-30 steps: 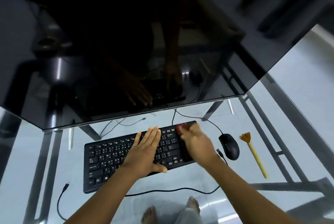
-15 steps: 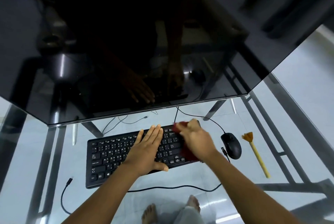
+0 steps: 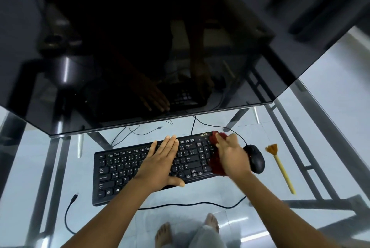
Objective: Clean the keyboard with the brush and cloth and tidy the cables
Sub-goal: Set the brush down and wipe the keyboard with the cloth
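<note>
A black keyboard (image 3: pixel 124 169) lies on the glass desk below the monitor. My left hand (image 3: pixel 160 164) rests flat on its middle keys with straight fingers. My right hand (image 3: pixel 233 154) grips a dark red cloth (image 3: pixel 216 164) against the keyboard's right end, over the number pad; part of the cloth shows at the top right corner. A brush (image 3: pixel 280 165) with a yellow handle and orange bristles lies right of the black mouse (image 3: pixel 255 158). A black cable (image 3: pixel 192 204) runs along the desk in front of the keyboard, and its plug end (image 3: pixel 75 197) lies at the left.
A large dark monitor (image 3: pixel 140 47) leans over the back of the desk. Thin cables (image 3: pixel 132 132) trail behind the keyboard. The glass desk top (image 3: pixel 320 127) shows its metal frame and my bare feet (image 3: pixel 164 234) beneath.
My right hand has swept the cloth across the keyboard's right end, toward the far right corner. My left hand has stayed flat on the keys.
</note>
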`<state>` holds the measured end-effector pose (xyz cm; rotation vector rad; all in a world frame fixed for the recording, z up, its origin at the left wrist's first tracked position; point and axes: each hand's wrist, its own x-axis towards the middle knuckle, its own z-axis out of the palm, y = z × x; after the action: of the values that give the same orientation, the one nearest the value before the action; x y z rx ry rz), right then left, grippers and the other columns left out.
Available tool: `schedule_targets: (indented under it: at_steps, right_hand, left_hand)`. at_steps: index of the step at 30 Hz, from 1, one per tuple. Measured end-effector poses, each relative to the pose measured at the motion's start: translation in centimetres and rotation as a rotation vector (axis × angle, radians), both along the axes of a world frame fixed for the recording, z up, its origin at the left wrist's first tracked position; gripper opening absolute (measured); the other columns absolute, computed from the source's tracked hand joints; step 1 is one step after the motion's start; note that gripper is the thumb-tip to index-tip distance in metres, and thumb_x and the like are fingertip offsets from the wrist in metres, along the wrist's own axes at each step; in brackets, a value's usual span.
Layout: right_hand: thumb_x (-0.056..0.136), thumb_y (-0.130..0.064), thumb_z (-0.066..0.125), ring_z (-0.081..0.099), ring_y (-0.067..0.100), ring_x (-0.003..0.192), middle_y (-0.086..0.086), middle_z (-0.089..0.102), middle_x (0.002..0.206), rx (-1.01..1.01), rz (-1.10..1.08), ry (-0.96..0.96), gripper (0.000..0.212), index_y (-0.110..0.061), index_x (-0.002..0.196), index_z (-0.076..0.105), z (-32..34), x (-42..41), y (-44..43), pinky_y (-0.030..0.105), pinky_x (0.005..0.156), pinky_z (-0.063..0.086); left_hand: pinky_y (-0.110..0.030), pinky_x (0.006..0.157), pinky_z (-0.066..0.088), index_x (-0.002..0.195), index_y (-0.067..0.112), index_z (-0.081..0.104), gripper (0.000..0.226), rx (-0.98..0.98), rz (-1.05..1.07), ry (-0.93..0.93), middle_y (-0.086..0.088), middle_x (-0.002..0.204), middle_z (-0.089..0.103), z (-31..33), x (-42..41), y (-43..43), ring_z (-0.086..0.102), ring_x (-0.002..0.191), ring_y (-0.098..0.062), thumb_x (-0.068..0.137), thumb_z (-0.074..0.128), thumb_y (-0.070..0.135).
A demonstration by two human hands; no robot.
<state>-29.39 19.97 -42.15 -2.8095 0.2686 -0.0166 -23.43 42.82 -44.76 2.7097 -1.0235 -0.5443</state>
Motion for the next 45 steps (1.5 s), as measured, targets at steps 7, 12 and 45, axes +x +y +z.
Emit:
schedule_targets:
  at_steps: [7,12,45]
  right_hand:
    - [0.091,-0.062,0.055,0.07,0.02,0.056,0.009,0.069,0.074,0.136,0.085,0.084,0.037,-0.026,0.087,0.047,-0.5,-3.5,2.3,0.035,0.046,0.056]
    - [0.099,-0.049,0.051,0.053,0.015,0.054,0.005,0.064,0.085,0.227,-0.111,0.037,0.017,-0.033,0.101,0.053,0.0,-2.9,3.2,0.025,0.046,0.051]
    - [0.104,-0.032,0.038,0.062,0.015,0.074,-0.003,0.05,0.112,0.051,-0.152,0.081,0.037,-0.025,0.138,0.052,-0.7,-0.7,0.8,0.019,0.064,0.053]
  left_hand:
    - [-0.041,0.118,-0.016,0.15,0.017,-0.021,0.127,-0.006,0.002,-0.003,0.003,0.155,-0.031,0.1,0.0,0.0,-0.033,0.14,-0.012,0.069,0.053,0.081]
    - [-0.04,0.117,-0.017,0.149,0.017,-0.021,0.128,0.001,0.001,-0.009,0.004,0.156,-0.03,-0.1,0.0,0.0,-0.033,0.14,-0.012,0.067,0.052,0.082]
    - [-0.04,0.116,-0.019,0.15,0.015,-0.021,0.129,0.011,-0.013,0.002,0.003,0.154,-0.033,0.1,0.1,-0.1,-0.033,0.14,-0.012,0.065,0.048,0.083]
